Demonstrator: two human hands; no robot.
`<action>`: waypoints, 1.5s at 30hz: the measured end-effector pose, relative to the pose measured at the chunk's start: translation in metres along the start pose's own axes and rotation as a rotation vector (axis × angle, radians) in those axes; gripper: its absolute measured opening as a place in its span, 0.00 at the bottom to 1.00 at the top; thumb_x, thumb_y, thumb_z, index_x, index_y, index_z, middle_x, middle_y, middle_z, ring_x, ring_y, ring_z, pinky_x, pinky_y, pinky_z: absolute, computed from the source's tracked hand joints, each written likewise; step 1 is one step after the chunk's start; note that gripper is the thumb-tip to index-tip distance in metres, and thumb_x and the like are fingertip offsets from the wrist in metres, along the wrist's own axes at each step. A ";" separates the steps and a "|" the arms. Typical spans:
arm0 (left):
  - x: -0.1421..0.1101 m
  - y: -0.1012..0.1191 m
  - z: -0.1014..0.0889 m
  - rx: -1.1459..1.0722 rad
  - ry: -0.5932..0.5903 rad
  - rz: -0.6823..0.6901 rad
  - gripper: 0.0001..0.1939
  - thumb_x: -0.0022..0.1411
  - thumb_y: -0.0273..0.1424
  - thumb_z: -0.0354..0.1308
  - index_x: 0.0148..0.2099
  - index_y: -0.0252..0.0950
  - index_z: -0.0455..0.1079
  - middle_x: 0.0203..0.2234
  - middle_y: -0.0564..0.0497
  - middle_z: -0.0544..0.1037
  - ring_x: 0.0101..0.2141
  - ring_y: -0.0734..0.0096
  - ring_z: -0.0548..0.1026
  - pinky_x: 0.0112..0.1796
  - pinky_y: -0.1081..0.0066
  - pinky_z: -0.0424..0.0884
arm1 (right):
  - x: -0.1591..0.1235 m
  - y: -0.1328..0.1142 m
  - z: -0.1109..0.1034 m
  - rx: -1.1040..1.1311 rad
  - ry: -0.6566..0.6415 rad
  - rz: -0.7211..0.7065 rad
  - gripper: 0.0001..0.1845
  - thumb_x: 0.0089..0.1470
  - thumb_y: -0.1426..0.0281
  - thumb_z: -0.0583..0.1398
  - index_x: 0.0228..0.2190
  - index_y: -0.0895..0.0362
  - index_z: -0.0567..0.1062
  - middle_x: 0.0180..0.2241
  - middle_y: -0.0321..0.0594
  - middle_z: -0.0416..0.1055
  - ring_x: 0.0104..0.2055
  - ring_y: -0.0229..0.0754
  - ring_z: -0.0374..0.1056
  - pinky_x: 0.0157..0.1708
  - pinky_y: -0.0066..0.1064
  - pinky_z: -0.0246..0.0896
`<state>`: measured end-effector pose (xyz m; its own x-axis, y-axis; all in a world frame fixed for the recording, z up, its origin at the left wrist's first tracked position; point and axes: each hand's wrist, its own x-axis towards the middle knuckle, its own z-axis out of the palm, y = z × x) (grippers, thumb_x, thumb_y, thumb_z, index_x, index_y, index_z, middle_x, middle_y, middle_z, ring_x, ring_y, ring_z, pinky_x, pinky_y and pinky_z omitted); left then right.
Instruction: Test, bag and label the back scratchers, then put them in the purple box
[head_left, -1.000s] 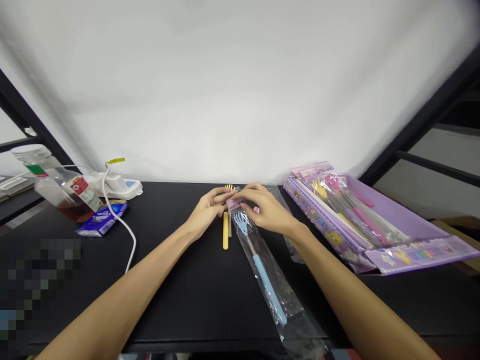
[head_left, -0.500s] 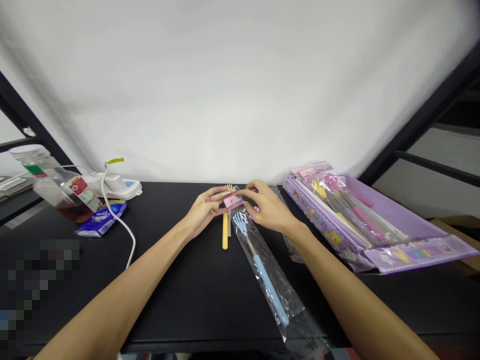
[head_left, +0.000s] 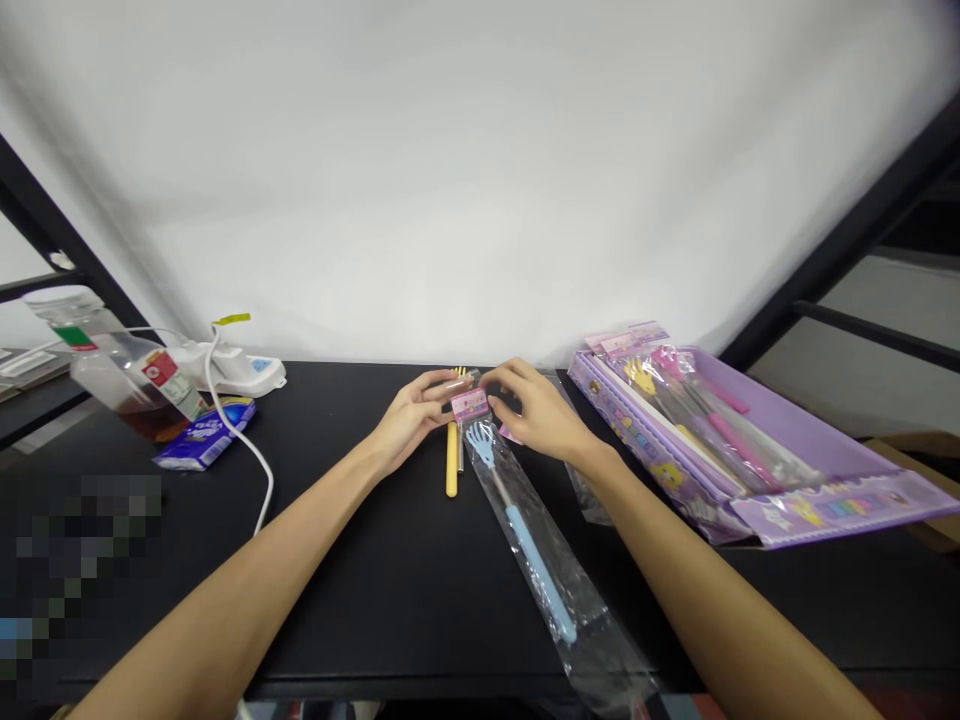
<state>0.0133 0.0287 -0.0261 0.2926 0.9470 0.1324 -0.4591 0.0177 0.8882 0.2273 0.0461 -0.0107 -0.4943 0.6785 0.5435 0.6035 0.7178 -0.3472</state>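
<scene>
A light-blue back scratcher [head_left: 534,550] with a small hand-shaped head lies inside a long clear plastic bag [head_left: 600,630]. The bag runs from my hands down to the table's front edge, and a pink printed label [head_left: 470,404] is at its top. My left hand [head_left: 409,425] is closed on the bag's top at the label's left side. At the label's right side, my right hand [head_left: 541,415] pinches the same bag top with thumb and forefinger. A yellow back scratcher [head_left: 451,462] lies unwrapped beneath the label, partly covered by it and my left fingers.
On the right, an open purple display box [head_left: 795,395] holds several bagged pink and yellow back scratchers. Another clear bag [head_left: 589,498] lies beside my right forearm. At left are a jar [head_left: 127,375], a blue packet [head_left: 206,436], a power strip [head_left: 259,375] and a white cable [head_left: 244,445].
My right fingertips have shifted slightly, leaving more of the pink label showing. The left hand keeps its hold, and the view has moved a little.
</scene>
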 end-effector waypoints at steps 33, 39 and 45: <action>0.000 -0.014 0.003 0.584 0.047 0.104 0.35 0.55 0.36 0.70 0.61 0.37 0.63 0.34 0.47 0.80 0.34 0.61 0.81 0.41 0.59 0.78 | 0.007 -0.005 0.012 0.740 0.094 0.376 0.14 0.50 0.61 0.67 0.32 0.58 0.75 0.35 0.42 0.75 0.36 0.41 0.72 0.35 0.34 0.71; 0.003 -0.012 -0.001 0.455 0.172 0.119 0.34 0.54 0.35 0.71 0.59 0.38 0.61 0.40 0.44 0.80 0.32 0.62 0.81 0.35 0.62 0.80 | 0.005 -0.010 0.004 0.652 -0.010 0.533 0.24 0.48 0.58 0.70 0.42 0.56 0.71 0.34 0.41 0.77 0.30 0.39 0.72 0.28 0.31 0.69; 0.005 -0.007 -0.006 0.447 0.416 0.262 0.35 0.56 0.30 0.68 0.63 0.42 0.58 0.44 0.46 0.80 0.33 0.64 0.82 0.37 0.63 0.81 | 0.001 -0.006 -0.004 0.694 -0.513 0.561 0.22 0.47 0.53 0.70 0.33 0.59 0.76 0.22 0.34 0.71 0.23 0.35 0.64 0.25 0.29 0.63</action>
<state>0.0128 0.0350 -0.0349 -0.1710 0.9484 0.2671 -0.0528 -0.2795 0.9587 0.2256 0.0424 -0.0050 -0.5587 0.8121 -0.1684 0.4157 0.0985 -0.9041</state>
